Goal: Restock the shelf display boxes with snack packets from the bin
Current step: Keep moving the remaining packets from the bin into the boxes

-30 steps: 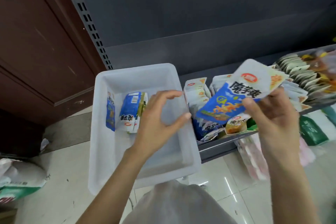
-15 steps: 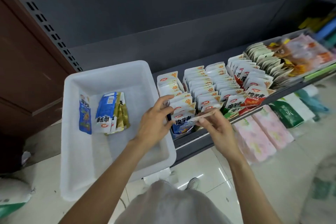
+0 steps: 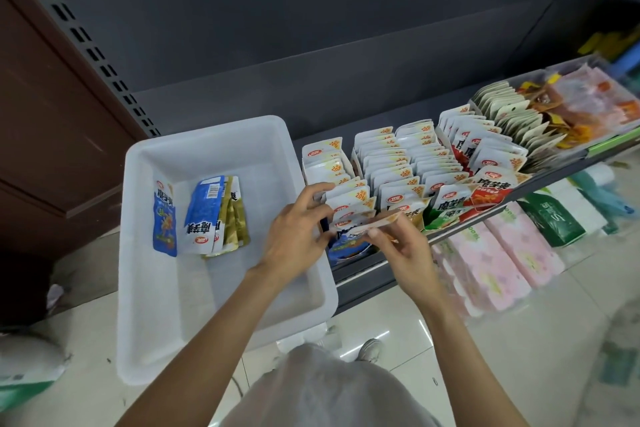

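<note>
pinching one packet (image 3: 367,226), both hands (image 3: 298,239) (image 3: 403,250) curled.

Beside the translucent, smooth plastic bin (image 3: 221,288), glossy foil packets (image 3: 398,170) fill a matt dark metal shelf (image 3: 363,274) above shiny floor tiles (image 3: 398,315).

Non-task items around the restock spot.
Dark grey back panel (image 3: 311,28) fills the far side; perforated upright (image 3: 86,42) runs diagonally at far left, brown wooden cabinet (image 3: 45,149) left of it. Glossy tiled floor (image 3: 398,340) near. Lower right, under the shelf edge: pink floral tissue packs (image 3: 502,260) side by side, green pack (image 3: 554,222) just right of them, blue-green items further right, blurred. White and green sack (image 3: 24,374) on the floor at near left. A shoe (image 3: 370,348) shows near bottom centre, pale clothing (image 3: 322,392) just below it.
</note>
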Tool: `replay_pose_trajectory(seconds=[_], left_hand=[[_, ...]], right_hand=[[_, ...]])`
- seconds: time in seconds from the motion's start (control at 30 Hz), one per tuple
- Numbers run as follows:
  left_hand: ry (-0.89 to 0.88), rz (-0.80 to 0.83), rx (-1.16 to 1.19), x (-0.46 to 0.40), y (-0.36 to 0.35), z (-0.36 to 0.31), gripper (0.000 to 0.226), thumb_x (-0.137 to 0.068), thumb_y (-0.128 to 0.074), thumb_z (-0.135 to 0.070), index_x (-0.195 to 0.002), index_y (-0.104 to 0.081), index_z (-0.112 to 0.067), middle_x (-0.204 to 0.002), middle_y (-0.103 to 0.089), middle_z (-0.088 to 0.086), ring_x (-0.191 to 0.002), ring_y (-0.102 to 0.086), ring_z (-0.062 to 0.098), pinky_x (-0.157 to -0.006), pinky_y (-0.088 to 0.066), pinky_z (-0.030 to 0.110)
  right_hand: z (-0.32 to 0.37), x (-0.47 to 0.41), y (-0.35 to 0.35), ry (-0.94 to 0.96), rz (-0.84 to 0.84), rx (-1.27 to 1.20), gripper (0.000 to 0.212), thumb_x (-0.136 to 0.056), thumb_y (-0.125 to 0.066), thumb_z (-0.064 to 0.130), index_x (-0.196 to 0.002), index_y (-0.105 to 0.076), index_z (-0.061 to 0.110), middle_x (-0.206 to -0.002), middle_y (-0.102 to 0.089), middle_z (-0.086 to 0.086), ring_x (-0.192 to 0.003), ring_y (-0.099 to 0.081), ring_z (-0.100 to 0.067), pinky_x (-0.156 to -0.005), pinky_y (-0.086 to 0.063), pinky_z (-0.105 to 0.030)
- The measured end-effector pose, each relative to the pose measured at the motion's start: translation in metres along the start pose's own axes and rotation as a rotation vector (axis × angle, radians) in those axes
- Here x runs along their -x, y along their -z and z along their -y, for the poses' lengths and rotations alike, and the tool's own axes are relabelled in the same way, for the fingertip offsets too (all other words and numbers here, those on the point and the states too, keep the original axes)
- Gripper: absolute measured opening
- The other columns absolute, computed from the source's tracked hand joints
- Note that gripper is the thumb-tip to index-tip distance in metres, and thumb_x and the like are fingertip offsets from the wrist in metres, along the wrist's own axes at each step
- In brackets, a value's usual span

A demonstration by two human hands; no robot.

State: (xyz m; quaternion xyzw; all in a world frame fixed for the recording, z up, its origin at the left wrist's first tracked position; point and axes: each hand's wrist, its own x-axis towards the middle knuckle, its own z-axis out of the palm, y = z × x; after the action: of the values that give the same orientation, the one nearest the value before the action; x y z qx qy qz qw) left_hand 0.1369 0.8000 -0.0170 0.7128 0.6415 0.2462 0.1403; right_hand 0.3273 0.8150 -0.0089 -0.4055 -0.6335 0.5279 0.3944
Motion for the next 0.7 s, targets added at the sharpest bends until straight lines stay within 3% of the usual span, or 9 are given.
replay_pose_trajectory(seconds=[0.13,0.23,0.3,0.4,0.5,0.6,0.7], left_hand=[[-0.035,-0.012,-0.002,0.003,0.004,-0.001,0.031,-0.073,-0.076,-0.025,-0.099,-0.064,-0.014,-0.143,-0.036,-0.001,-0.113,-0.053,0.021,-0.088,-0.051,0.040],[-0.071,0.076,-0.092,0.011,0.001,-0.004,0.056,-0.069,-0.074,-0.038,-0.118,-0.055,-0.019,-0.152,-0.016,0.000,-0.132,-0.030,0.022,-0.105,-0.033,0.041],[-0.049,0.099,-0.157,0.013,-0.003,-0.007,0.064,-0.068,-0.075,-0.046,-0.122,-0.051,-0.020,-0.153,-0.007,-0.001,-0.135,-0.017,0.022,-0.109,-0.026,0.044],[-0.010,0.043,-0.247,0.008,-0.010,-0.012,0.068,-0.058,-0.084,-0.043,-0.116,-0.058,-0.019,-0.148,-0.027,0.009,-0.129,-0.031,0.030,-0.102,-0.035,0.052],[0.046,0.023,-0.348,-0.001,-0.016,-0.019,0.076,-0.045,-0.091,-0.042,-0.110,-0.061,-0.018,-0.136,-0.045,0.015,-0.119,-0.048,0.034,-0.093,-0.043,0.049],[0.089,0.010,-0.428,-0.008,-0.021,-0.026,0.079,-0.045,-0.088,-0.051,-0.111,-0.058,-0.020,-0.133,-0.046,0.014,-0.118,-0.048,0.033,-0.092,-0.043,0.047],[0.103,-0.026,-0.446,-0.012,-0.024,-0.025,0.079,-0.046,-0.087,-0.052,-0.111,-0.055,-0.020,-0.131,-0.047,0.014,-0.117,-0.049,0.032,-0.091,-0.044,0.046]], right_hand=[[-0.006,0.006,0.004,-0.032,-0.050,-0.050,0.019,-0.093,-0.053,0.006,-0.106,-0.060,0.019,-0.107,-0.069,0.006,-0.104,-0.065,-0.017,-0.087,-0.054,-0.033],[-0.006,0.007,0.008,-0.039,-0.083,-0.053,0.026,-0.093,-0.053,0.006,-0.108,-0.061,0.026,-0.109,-0.069,0.003,-0.105,-0.064,-0.018,-0.087,-0.054,-0.034],[-0.004,0.007,0.008,-0.027,-0.082,-0.049,0.034,-0.094,-0.052,0.007,-0.108,-0.060,0.036,-0.111,-0.068,0.003,-0.107,-0.064,-0.018,-0.087,-0.054,-0.035],[-0.001,0.007,0.008,-0.024,-0.085,0.000,0.035,-0.095,-0.051,0.009,-0.108,-0.058,0.041,-0.112,-0.068,0.004,-0.105,-0.065,-0.016,-0.085,-0.055,-0.033],[-0.004,0.002,0.011,-0.026,-0.065,0.097,0.019,-0.096,-0.051,0.012,-0.112,-0.057,0.020,-0.112,-0.067,0.003,-0.104,-0.064,-0.011,-0.083,-0.054,-0.029],[-0.004,-0.005,0.014,-0.001,-0.081,0.197,0.017,-0.097,-0.050,0.012,-0.112,-0.055,0.007,-0.111,-0.065,0.008,-0.102,-0.062,-0.002,-0.079,-0.051,-0.017],[-0.003,-0.010,0.014,-0.014,-0.029,0.259,0.018,-0.097,-0.049,0.014,-0.112,-0.049,0.005,-0.111,-0.064,0.005,-0.100,-0.061,0.002,-0.073,-0.052,-0.016]])
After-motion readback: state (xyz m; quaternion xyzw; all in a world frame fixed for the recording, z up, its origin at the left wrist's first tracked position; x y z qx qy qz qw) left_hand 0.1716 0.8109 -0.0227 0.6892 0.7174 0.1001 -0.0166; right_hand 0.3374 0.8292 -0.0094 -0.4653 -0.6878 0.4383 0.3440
